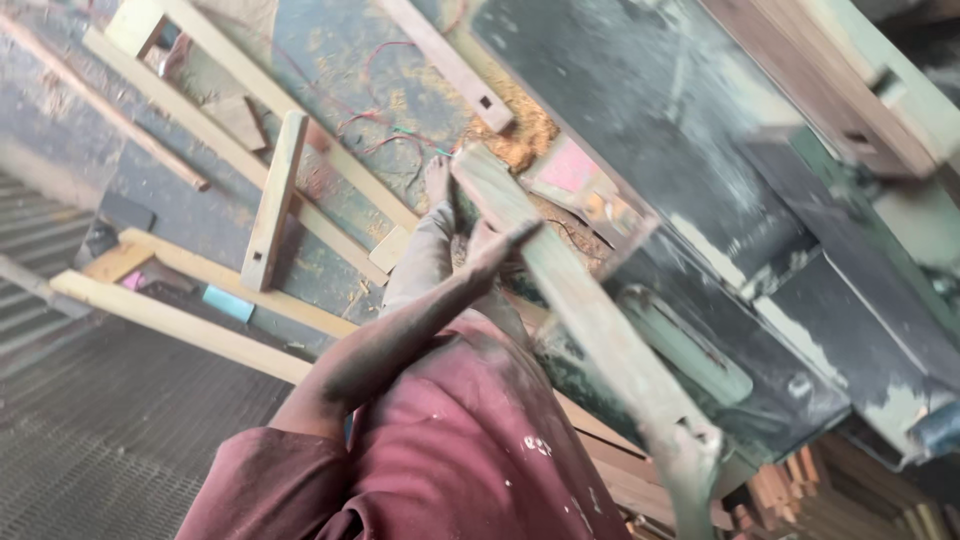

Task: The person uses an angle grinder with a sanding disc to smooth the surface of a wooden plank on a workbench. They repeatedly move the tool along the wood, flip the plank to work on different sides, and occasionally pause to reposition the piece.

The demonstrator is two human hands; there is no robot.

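A long, dusty wooden bar (pixel 560 280) runs diagonally from the sawdust near the top centre down to the lower right. My left hand (pixel 500 245) reaches out from a maroon sleeve and grips the bar near its far end, fingers against its side. My right hand (pixel 690 455), blurred and coated in dust, is closed around the bar's near end. The bar lies along the edge of a green machine table (pixel 650 130). My grey trouser leg and bare foot (pixel 437 185) show just left of the bar.
Several wooden slats (pixel 272 200) and long battens (pixel 180 320) lie on the dusty floor at the left. A sawdust pile (pixel 520 130) sits by the machine. Thin red wire (pixel 380 130) trails over the floor. Stacked wood pieces (pixel 790 485) are at the lower right.
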